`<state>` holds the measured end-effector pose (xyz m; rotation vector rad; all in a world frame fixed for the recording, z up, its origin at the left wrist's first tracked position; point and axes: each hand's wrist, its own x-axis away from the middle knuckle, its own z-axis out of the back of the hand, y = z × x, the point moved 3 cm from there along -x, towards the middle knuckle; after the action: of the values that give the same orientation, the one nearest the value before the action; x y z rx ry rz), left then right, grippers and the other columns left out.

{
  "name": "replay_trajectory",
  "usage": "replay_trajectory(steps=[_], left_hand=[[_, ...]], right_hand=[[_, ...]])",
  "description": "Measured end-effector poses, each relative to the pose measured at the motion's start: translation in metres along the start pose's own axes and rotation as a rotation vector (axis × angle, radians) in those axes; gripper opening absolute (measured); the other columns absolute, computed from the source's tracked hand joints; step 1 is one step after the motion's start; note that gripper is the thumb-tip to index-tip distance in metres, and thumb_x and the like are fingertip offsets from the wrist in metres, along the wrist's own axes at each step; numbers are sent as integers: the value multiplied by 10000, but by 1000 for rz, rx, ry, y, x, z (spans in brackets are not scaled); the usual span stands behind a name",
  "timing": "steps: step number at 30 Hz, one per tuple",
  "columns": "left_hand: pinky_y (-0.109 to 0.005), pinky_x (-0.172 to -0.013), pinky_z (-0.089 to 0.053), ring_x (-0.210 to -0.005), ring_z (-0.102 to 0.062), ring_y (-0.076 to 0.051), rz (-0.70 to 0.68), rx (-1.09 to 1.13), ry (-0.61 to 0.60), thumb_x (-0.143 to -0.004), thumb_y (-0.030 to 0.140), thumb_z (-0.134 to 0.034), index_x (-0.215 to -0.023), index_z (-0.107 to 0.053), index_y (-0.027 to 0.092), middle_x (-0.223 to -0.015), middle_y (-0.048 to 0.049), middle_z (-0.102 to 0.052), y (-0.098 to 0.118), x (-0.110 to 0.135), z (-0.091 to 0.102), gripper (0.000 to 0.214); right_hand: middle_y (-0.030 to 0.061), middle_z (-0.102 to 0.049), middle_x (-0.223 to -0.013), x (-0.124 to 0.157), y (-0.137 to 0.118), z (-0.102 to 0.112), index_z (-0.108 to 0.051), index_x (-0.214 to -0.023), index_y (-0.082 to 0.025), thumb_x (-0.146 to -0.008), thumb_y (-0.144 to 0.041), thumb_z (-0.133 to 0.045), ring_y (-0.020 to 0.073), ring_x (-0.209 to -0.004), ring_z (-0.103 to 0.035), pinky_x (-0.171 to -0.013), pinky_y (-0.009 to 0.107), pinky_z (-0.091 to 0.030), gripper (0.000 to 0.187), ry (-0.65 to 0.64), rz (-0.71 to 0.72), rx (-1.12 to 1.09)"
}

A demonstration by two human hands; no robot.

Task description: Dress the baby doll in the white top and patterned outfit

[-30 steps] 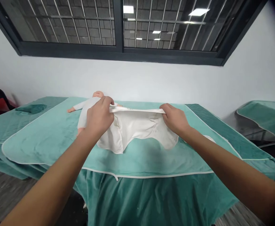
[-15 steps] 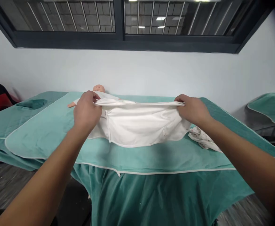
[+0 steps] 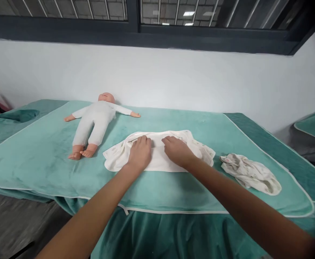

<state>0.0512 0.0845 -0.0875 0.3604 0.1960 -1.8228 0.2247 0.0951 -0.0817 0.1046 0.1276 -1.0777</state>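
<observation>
A white baby garment (image 3: 161,162) with a faint print at its sides lies spread on the mint-green cover. My left hand (image 3: 141,151) rests on its middle with curled fingers closed on the cloth. Close by on the right, my right hand (image 3: 177,150) also has its fingers bent and pinched at the fabric. A narrow gap separates the two hands. The fingertips are partly hidden behind the knuckles. To the left, a baby doll (image 3: 95,118) in a white one-piece lies on its back, arms spread and feet toward me.
A crumpled printed white cloth (image 3: 250,172) lies to the right of the garment. The bed's mint-green cover (image 3: 168,192) has white piping and drapes over the front edge. Behind it rises a white wall (image 3: 160,75) under a dark window frame (image 3: 138,34).
The garment, held up stretched between both hands before, now lies on the bed. My hands have come down and closer together. The view has shifted, so the whole doll shows.
</observation>
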Motion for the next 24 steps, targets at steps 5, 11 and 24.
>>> replay_trajectory(steps=[5,11,24], left_hand=[[-404,-1015,-484,-1251,-569,-279,134,143,-129,-910,131,-385,-1125,-634,125,-1306,-191,-612,-8,-29,-41,330],[-549,-1090,-422,-1494,-252,-370,323,146,-178,-964,301,-323,-1432,-434,57,-1628,-227,-219,-18,-66,-47,540],[-413,-1252,-167,-1540,-46,-336,481,261,-41,-958,222,-329,-1472,-277,-135,-1620,-320,-83,-13,-112,-64,628]], right_hand=[[274,-453,-1474,-26,7,-50,-522,-1323,7,-1027,-323,-295,327,-1400,-384,-1127,434,-309,498,-56,-240,-77],[227,-178,-1636,-52,21,-53,-312,-1523,-68,-997,-325,-351,340,-1494,-225,-1155,519,-266,586,-11,-382,-87],[111,-13,-1679,-81,36,-57,-200,-1585,-157,-987,-326,-323,363,-1485,-206,-1082,563,-364,634,101,-404,-64]])
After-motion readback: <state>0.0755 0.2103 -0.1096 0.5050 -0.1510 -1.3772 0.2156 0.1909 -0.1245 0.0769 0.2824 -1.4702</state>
